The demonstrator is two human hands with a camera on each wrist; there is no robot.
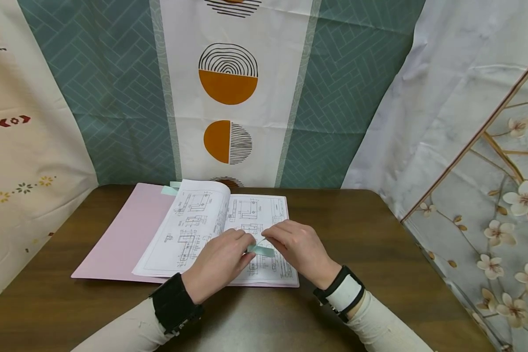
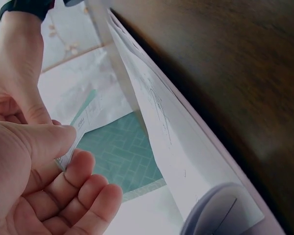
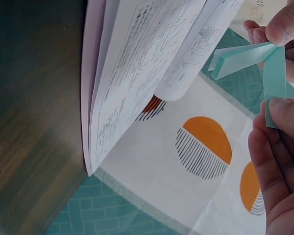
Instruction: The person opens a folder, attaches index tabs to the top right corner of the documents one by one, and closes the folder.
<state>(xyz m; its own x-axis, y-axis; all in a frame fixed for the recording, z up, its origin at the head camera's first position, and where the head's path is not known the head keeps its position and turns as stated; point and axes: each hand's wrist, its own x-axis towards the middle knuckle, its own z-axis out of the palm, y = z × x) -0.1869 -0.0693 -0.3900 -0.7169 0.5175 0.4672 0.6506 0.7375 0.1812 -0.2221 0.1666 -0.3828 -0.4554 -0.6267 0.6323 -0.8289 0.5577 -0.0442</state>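
My left hand pinches a small pad of light green sticky notes at one end, between thumb and forefinger. Opposite it, my right hand holds the end of a single sticky note strip between thumb and fingers. That strip stands bent away from the pad but still meets it at the left fingertips. Both hands are above the right page of an open booklet printed with technical drawings. The booklet's left pages curl up, and its pink cover lies spread to the left.
Light green tabs stick out at the top of the booklet's left side. Everything lies on a dark wooden table. Patterned cloth hangs behind the table and along both sides.
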